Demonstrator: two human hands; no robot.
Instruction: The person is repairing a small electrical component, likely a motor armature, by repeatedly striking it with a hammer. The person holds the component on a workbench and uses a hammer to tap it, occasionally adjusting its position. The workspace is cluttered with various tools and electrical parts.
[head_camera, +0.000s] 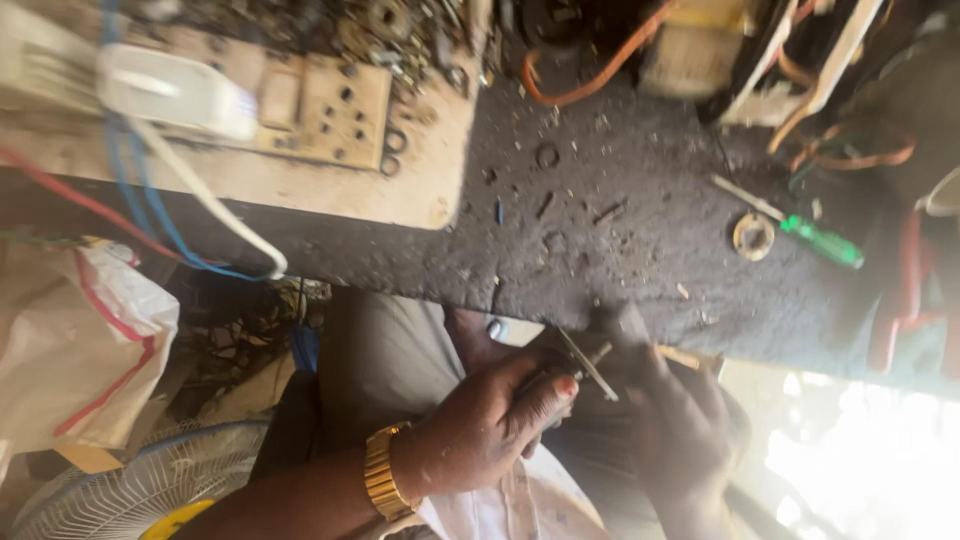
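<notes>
My left hand (490, 425), with a gold watch (383, 470) on its wrist, is closed around a thin metal tool (588, 365) whose tip points up and right. My right hand (675, 420) is just beside it, fingers closed on a small yellowish stick-like piece (685, 357). Both hands meet at the front edge of a dark, gritty workbench (620, 240), above my lap. What exactly the tool touches is blurred.
A green-handled screwdriver (820, 240) and a round metal ring (753, 236) lie at the bench's right. Orange cable (590, 85), a perforated board (330, 110) and a white adapter (175, 90) with blue and white wires sit at the back. A plastic bag (70, 340) and a fan grille (150, 480) are lower left.
</notes>
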